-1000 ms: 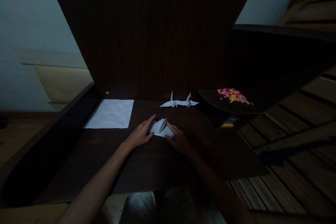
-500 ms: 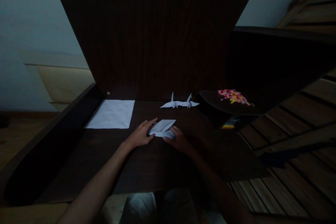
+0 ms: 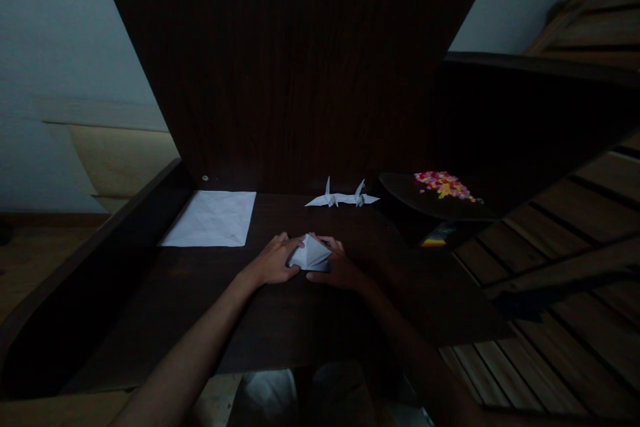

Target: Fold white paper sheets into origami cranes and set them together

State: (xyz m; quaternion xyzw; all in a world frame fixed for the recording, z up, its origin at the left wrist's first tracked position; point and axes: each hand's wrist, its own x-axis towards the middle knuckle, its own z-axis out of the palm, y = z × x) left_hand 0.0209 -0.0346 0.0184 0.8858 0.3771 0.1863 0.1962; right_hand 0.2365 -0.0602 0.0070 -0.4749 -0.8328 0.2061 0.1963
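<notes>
Folded paper [image 3: 308, 253], tip pointing away; long axis unclear

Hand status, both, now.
Left hand: partly closed, holding the left side of the folded white paper.
Right hand: partly closed at the paper's right side, thumb in front, fingers behind.
</notes>
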